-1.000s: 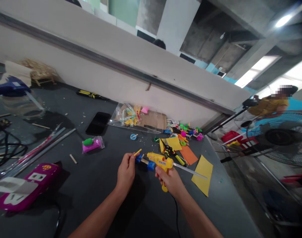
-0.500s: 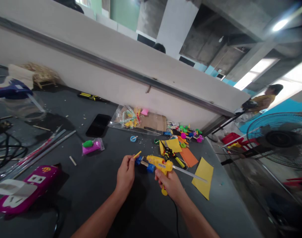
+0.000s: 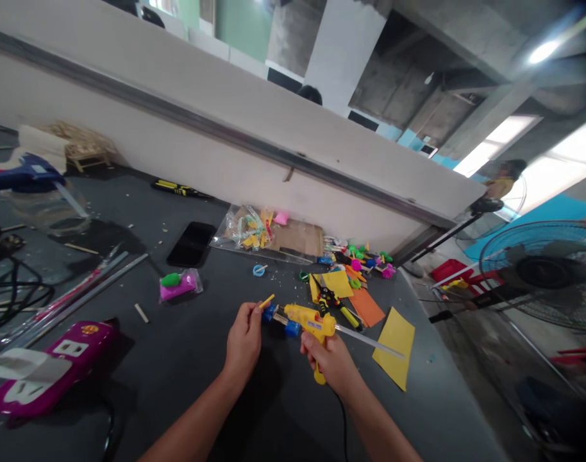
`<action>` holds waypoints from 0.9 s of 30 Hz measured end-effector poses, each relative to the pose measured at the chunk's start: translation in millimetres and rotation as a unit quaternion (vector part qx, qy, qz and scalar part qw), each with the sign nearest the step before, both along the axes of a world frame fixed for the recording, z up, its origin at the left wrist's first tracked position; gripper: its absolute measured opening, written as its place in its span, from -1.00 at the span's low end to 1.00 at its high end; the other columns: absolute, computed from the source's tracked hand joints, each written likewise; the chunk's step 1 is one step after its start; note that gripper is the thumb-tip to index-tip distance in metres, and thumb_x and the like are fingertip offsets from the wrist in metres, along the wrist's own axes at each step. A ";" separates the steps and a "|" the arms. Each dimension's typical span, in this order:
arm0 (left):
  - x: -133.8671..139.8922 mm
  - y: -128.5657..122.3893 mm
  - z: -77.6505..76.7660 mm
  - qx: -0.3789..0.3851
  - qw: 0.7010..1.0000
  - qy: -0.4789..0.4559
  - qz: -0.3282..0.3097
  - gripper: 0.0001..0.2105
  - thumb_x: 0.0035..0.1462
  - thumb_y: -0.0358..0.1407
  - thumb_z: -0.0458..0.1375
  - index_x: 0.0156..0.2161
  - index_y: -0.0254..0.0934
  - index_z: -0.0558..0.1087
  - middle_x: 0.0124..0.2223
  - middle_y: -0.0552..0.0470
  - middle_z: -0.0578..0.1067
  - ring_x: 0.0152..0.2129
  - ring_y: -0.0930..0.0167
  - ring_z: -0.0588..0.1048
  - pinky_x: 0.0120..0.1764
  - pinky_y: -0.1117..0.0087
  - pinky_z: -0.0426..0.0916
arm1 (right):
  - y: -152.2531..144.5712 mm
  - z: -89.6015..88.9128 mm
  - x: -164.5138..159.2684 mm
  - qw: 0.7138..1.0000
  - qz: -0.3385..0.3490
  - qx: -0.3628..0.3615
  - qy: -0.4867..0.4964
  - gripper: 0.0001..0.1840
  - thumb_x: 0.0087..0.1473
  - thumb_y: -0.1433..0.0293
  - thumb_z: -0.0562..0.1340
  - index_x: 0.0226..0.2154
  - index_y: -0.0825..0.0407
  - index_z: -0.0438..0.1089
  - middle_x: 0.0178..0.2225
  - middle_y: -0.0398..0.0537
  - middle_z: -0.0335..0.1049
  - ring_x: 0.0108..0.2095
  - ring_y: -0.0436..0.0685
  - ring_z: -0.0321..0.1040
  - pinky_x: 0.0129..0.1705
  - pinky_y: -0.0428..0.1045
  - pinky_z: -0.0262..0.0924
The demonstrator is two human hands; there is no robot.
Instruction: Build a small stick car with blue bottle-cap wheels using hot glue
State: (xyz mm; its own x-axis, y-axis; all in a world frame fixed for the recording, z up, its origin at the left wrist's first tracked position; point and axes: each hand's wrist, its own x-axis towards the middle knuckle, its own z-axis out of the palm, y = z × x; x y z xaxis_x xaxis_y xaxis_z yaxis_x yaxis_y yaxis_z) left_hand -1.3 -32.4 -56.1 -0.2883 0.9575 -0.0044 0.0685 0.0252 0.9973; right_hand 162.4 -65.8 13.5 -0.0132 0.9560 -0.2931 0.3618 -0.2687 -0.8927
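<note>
My right hand (image 3: 329,357) is wrapped round the handle of a yellow hot glue gun (image 3: 312,319). A long clear glue stick (image 3: 370,340) sticks out of its back end. The nozzle points left at a small craft piece (image 3: 292,329) with blue parts and a pale bar between them. My left hand (image 3: 245,330) is closed at the piece's left end, its fingertips pinched. From them a thin yellow strip (image 3: 267,301) pokes up to the right. Whether the nozzle touches the piece cannot be made out.
Black-and-yellow pliers (image 3: 338,301) lie on coloured sheets beyond the glue gun. A yellow sheet (image 3: 395,348) is at the right. To the left are a phone (image 3: 192,244), a pink packet (image 3: 178,285), a purple power strip (image 3: 52,369) and a blue glue gun (image 3: 31,172). A fan (image 3: 543,273) stands beyond the table.
Both hands hold nearly the same pose; the glue gun has dipped very slightly. A person in the background at the right has shifted.
</note>
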 end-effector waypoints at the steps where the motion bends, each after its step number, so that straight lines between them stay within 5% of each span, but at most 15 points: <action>1: -0.2 -0.2 0.3 0.001 1.000 -0.001 -0.003 -0.74 0.16 -0.07 -0.03 -0.32 -0.21 0.36 -0.27 0.01 0.54 -0.33 0.33 0.46 -0.22 0.35 0.30 | -0.3 0.0 -0.1 1.000 0.001 0.001 -0.001 -0.54 -0.07 -0.01 0.17 -0.57 0.07 0.27 -0.68 -0.23 0.15 -0.69 -0.10 0.09 -0.64 -0.14 0.02; 27: 0.6 -0.4 -1.0 -0.003 1.000 0.021 0.002 -0.76 0.18 -0.10 -0.04 -0.33 -0.20 0.36 -0.27 0.04 0.54 -0.37 0.37 0.45 -0.27 0.40 0.27 | 4.6 -1.6 2.0 1.000 -0.010 -0.003 -0.010 -0.54 -0.09 -0.01 0.19 -0.58 0.06 0.27 -0.68 -0.22 0.16 -0.67 -0.07 0.12 -0.63 -0.13 0.03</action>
State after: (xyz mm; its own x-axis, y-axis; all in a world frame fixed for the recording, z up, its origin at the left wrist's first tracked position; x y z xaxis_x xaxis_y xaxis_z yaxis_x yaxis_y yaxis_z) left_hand -0.7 -32.8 -57.1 -0.2931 0.9561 0.0014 0.1098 0.0322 0.9934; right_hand 164.4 -61.2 12.0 0.0117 0.9545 -0.2981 0.3750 -0.2806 -0.8836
